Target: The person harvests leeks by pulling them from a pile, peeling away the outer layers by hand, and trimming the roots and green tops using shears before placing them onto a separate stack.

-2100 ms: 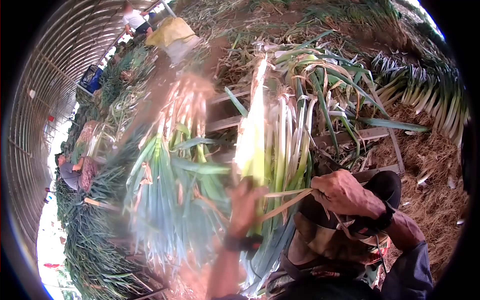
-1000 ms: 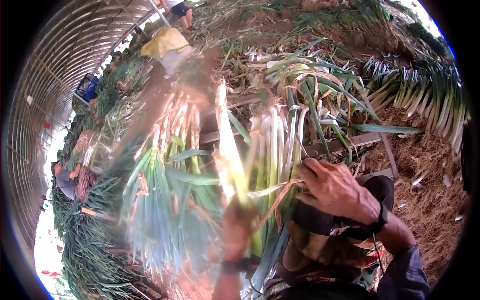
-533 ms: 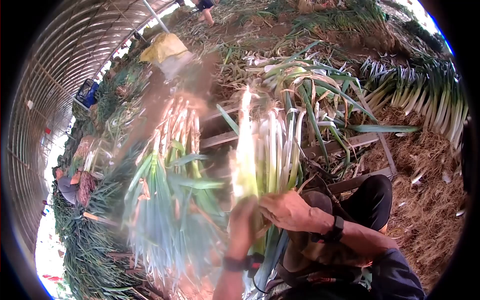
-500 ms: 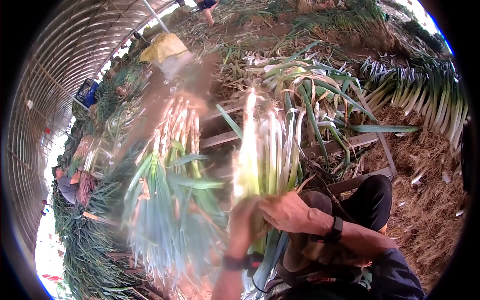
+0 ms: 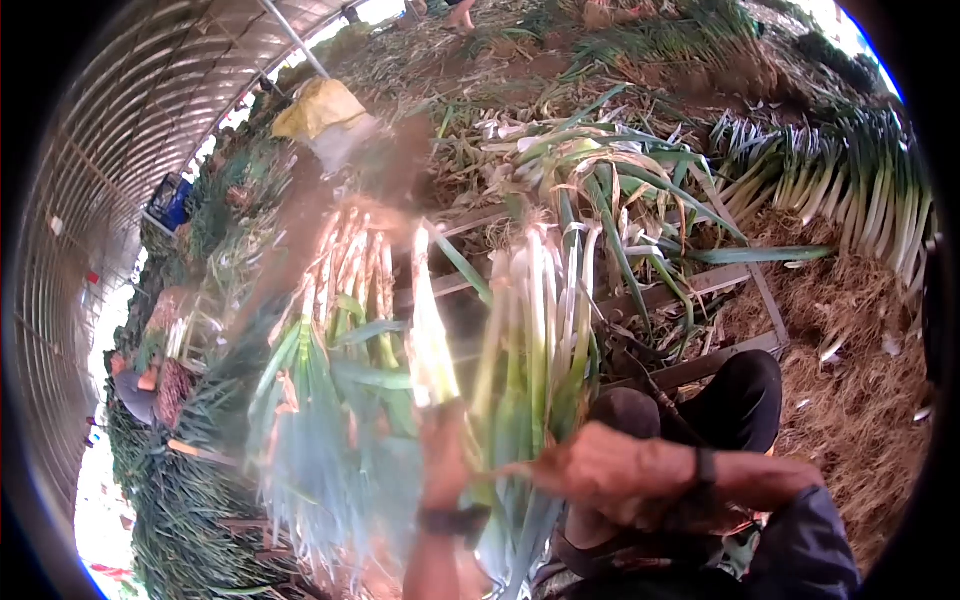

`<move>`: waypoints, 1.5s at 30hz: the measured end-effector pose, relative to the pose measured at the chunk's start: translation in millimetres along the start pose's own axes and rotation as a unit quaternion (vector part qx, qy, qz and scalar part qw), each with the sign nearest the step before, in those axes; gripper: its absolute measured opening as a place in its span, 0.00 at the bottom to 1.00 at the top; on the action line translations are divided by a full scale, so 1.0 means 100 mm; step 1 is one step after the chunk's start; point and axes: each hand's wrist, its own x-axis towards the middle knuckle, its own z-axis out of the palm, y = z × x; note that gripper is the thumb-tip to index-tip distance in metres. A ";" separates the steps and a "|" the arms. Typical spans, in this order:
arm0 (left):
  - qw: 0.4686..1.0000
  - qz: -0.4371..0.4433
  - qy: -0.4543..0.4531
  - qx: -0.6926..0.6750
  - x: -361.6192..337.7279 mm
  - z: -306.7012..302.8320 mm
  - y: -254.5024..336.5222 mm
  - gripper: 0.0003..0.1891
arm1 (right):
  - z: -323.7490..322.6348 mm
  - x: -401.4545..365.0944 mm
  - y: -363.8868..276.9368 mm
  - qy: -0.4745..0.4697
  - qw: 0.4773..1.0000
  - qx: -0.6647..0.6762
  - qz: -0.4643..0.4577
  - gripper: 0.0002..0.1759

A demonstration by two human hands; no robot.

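Closed round a pale green onion stalk point(image 5: 430, 345), my left hand point(image 5: 443, 455) is near the lower centre, with the stalk's white end pointing up. My right hand point(image 5: 600, 462) is closed to its right, over the leaves, with a thin strip between its fingertips; blur hides what the strip belongs to. Peeled green onions point(image 5: 540, 330) lie just above and between my hands, white ends up. Further left lies a bunch of unpeeled green onions point(image 5: 340, 270) with brown, dirty stalks and long green leaves.
A metal frame point(image 5: 765, 305) lies beyond my knees. Rows of green onions point(image 5: 870, 200) and heaped roots point(image 5: 850, 400) are on the right. A yellow sack point(image 5: 320, 110) and a blue crate point(image 5: 170, 200) stand up left. Another person point(image 5: 135, 395) is at the far left.
My left hand has moved left with a stalk, away from the peeled onions. My right hand has parted from it and shifted slightly right and down.
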 end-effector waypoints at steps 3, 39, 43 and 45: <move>1.000 -0.014 -0.018 -0.004 -0.05 -0.18 0.05 0.18 | -0.67 -0.28 0.09 0.019 0.942 -0.282 0.179 0.04; 0.934 -0.137 -0.231 -0.234 -1.09 -0.86 -1.49 0.31 | -3.76 -1.91 0.91 0.624 0.657 -0.064 0.418 0.12; 0.966 -0.164 -0.131 0.150 -0.81 -0.57 -0.17 0.19 | -4.19 -1.55 0.12 0.552 0.741 -0.203 0.324 0.10; 0.987 -0.132 -0.087 -0.003 -0.70 -0.52 -0.09 0.16 | -4.28 -1.42 -0.38 0.357 0.740 -0.411 0.395 0.09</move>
